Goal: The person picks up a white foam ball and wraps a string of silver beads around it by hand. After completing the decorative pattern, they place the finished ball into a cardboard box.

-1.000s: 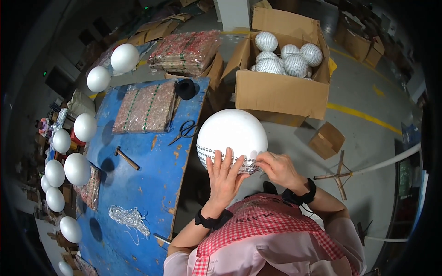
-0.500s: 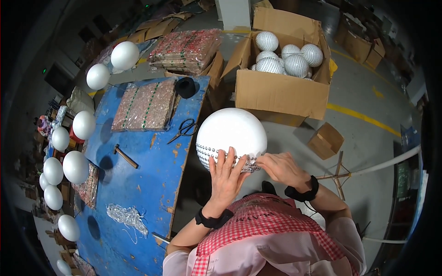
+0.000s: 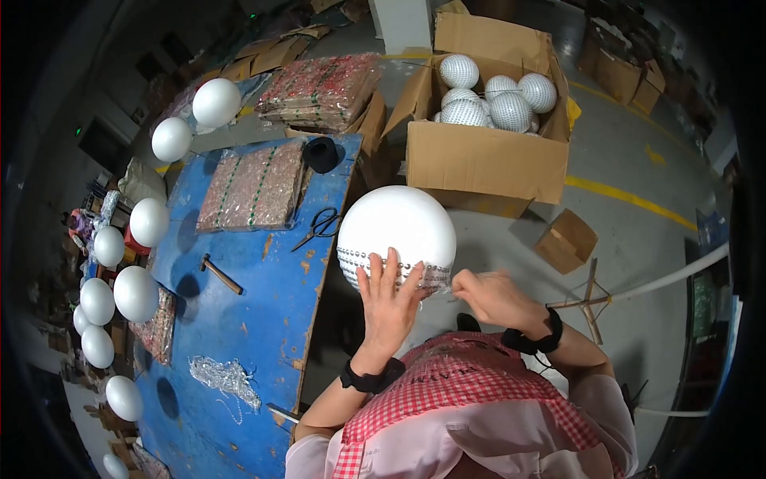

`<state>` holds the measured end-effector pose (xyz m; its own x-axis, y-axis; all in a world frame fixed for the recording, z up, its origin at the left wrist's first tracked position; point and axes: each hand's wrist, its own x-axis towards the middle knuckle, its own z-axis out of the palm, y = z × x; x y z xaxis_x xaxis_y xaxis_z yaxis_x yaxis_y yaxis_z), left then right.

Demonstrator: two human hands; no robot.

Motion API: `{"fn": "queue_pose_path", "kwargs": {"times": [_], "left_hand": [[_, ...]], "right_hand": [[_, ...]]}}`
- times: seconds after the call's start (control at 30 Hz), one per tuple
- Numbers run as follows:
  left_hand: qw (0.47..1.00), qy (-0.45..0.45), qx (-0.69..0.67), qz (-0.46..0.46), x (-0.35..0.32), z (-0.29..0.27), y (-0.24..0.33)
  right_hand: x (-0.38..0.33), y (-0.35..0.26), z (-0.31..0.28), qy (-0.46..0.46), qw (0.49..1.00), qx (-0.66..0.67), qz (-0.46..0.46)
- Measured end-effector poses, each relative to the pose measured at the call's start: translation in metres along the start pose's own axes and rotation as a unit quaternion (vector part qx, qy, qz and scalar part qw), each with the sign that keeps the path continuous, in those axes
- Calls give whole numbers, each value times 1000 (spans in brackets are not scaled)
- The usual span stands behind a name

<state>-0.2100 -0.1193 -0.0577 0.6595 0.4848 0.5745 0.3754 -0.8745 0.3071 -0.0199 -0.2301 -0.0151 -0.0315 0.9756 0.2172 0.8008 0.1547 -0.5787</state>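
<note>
White foam ball (image 3: 396, 231), in front of my chest beside the blue counter (image 3: 239, 335), is wearing only one mirrored strip (image 3: 383, 267). I am pressing my left hand (image 3: 388, 299) flat on it, my right hand (image 3: 496, 297) pinching the strip's end; most stays bare.

foam ball (image 3: 396, 227): plain white; band of silver beads low on it
table (image 3: 239, 319): blue, worn to rust patches
apron (image 3: 471, 391): red and white check
wristbands (image 3: 371, 377): black
carton (image 3: 487, 164): brown; silver mirrored balls (image 3: 491, 96) inside
floor line (image 3: 630, 201): yellow
</note>
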Motion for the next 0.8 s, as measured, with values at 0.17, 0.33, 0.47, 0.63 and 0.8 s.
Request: {"fn": "queue_pose_path", "kwargs": {"times": [0.17,0.33,0.47,0.63,0.8], "left_hand": [[998,-1,-60,-33,3,-20,-8],[994,40,-85,-56,-6,-27,-15],[991,25,-132,-25,-11,-29,-14],[993,-100,-70,-3,3,-37,8],[998,-56,23,19,-3,-27,6]], "right_hand": [[-27,5,-24,24,996,22,80],[-58,16,-32,25,940,274,203],[-71,20,-29,1,939,287,188],[-72,2,-37,-28,887,419,192],[-68,-11,-36,-110,879,428,179]]}}
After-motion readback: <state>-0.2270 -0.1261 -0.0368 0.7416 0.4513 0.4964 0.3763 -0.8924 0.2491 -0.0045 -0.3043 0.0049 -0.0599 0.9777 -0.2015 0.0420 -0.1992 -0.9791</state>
